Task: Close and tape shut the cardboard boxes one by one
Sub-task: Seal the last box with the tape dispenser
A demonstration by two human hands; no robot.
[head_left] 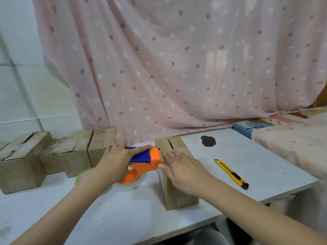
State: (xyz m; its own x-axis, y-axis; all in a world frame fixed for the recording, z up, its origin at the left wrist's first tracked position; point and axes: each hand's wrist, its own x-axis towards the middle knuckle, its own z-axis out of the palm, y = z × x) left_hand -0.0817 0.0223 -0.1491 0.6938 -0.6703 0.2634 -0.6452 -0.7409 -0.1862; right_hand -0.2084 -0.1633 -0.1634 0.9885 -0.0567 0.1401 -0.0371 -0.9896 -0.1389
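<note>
Fingers [141, 149] of the left hand [115, 160] are wrapped over the blue top of an orange tape dispenser [146, 160], gripping it, with the dispenser's front end pushed up against the near-left edge of the cardboard box [174, 193] that stands in the middle of the white bench [123, 214]. Its roll of clear tape [131, 183] sits low by the wrist. The right hand [184, 171] lies flat across the top of that same box, its fingers [170, 154] straight and spread, pressing down on the flaps; nothing is held in it. Further back on the box a dark slit shows between the two top flaps.

To the left, against the wall, three more cardboard boxes stand in a row: a large one [21, 161] at the far left, a middle one [69, 154], and a third [101, 144] just behind the left hand; their tops look creased and worn. A yellow utility knife [231, 174] lies on the bench to the right of the box, apart from it. A dark stain [208, 140] marks the bench behind. A pink patterned curtain [177, 68] hangs at the back.
</note>
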